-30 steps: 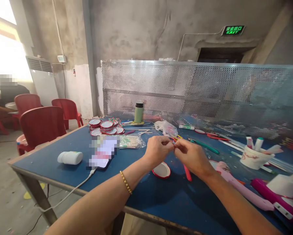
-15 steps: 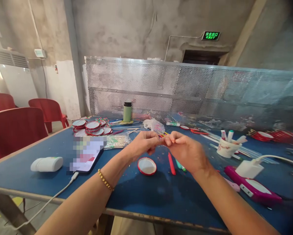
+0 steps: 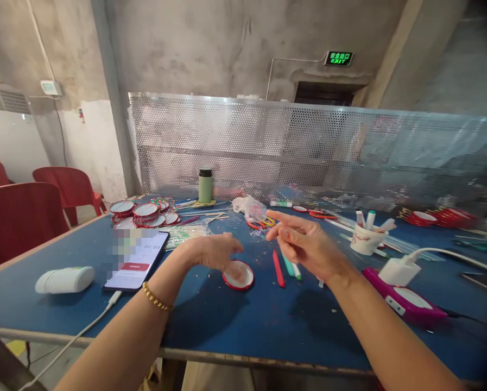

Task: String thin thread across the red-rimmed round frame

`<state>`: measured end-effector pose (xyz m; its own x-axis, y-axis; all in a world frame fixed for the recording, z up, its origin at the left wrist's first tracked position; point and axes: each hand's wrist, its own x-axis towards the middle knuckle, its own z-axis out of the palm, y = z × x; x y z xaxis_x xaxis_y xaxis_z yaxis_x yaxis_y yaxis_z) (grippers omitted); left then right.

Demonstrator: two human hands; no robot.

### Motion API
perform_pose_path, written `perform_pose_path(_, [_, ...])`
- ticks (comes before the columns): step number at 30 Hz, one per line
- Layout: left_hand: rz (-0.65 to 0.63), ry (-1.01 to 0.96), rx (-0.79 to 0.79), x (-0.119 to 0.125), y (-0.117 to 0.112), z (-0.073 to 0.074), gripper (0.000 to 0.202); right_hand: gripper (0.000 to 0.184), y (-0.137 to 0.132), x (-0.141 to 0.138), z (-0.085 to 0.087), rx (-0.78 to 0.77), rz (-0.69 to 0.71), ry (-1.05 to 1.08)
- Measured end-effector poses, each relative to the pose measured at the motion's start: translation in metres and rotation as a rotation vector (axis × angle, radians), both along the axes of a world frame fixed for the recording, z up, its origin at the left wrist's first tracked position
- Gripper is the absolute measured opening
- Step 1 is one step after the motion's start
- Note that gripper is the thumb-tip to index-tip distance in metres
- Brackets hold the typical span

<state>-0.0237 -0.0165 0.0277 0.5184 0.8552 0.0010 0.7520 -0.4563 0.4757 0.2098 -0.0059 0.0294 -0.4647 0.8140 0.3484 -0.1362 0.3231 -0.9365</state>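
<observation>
Disc (image 3: pixel 244 278), red-rimmed and pale-faced, is being borne flat by the blue desk (image 3: pixel 259 331), just beside the left grip (image 3: pixel 214 252). Its upper left part is being covered by that grip's fingers, which are being blurred; whether the disc is being touched or grasped cannot be told. To the right, the right grip (image 3: pixel 298 239) is being held above the desk, its index finger being extended and the others being loosely curled; whether something thin is being pinched cannot be told. Between them, a red stick (image 3: pixel 278 270) is being left in plain sight. Farther left, the top of a phone (image 3: pixel 135 266) is being masked by pixelation, and a red chair (image 3: pixel 25 220) is being cut off by the frame edge. Compared with half a second ago, when both grips were being held together, they are being parted, and the disc, then uncovered, is being partly hidden.
</observation>
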Motion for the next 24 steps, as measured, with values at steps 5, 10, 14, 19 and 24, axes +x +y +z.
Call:
perform_pose_path(5, [-0.046, 0.319, 0.018, 0.002, 0.001, -0.01, 0.073, 0.046, 0.0, -0.004, 0.0, 0.043, -0.115, -0.179])
perform_pose_path(10, [0.056, 0.119, 0.104, 0.008, -0.001, -0.01, 0.056, 0.053, 0.0, -0.012, -0.006, 0.045, -0.143, -0.324])
perform_pose_path(14, [0.126, -0.112, 0.293, 0.013, 0.001, -0.012, 0.045, 0.05, 0.006, -0.013, -0.013, 0.105, -0.226, -0.439])
perform_pose_path(19, [0.189, -0.246, 0.44, 0.023, 0.004, -0.022, 0.042, 0.062, 0.007, -0.015, -0.016, 0.07, -0.206, -0.32])
perform_pose_path(24, [0.077, -0.355, 0.467, 0.036, 0.003, -0.032, 0.045, 0.057, 0.007, -0.017, -0.019, 0.074, -0.096, -0.289])
